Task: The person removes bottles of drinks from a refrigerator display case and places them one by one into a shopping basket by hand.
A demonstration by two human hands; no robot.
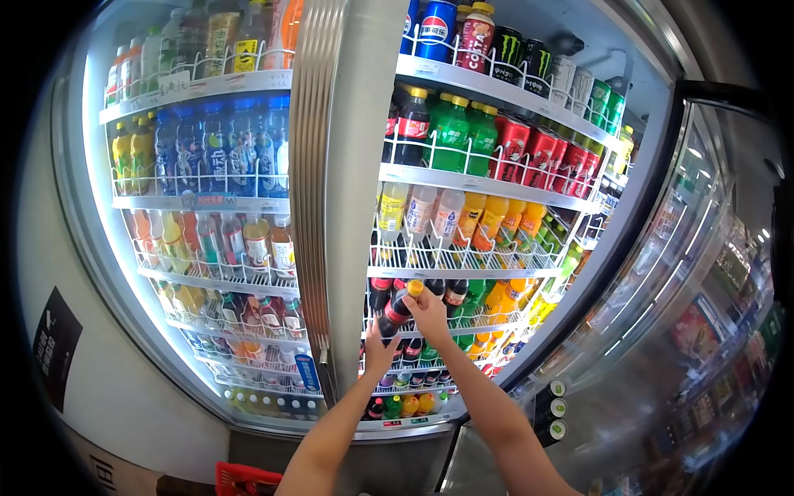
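A dark cola bottle (396, 312) with a red label and a yellow cap is tilted in front of an open fridge shelf. My right hand (428, 317) is closed around its upper part, just below the cap. Lower down, my left hand (381, 347) grips the bottle near its base, partly hidden behind it. Directly behind both hands, a wire-fronted shelf (471, 327) carries more dark bottles, green bottles and orange drinks.
The right fridge door (662, 248) stands open. A vertical metal handle (313, 182) runs along the left door, with stocked shelves behind its glass. Several dark cans (550, 409) stand at lower right. A red basket (246, 479) is at the bottom.
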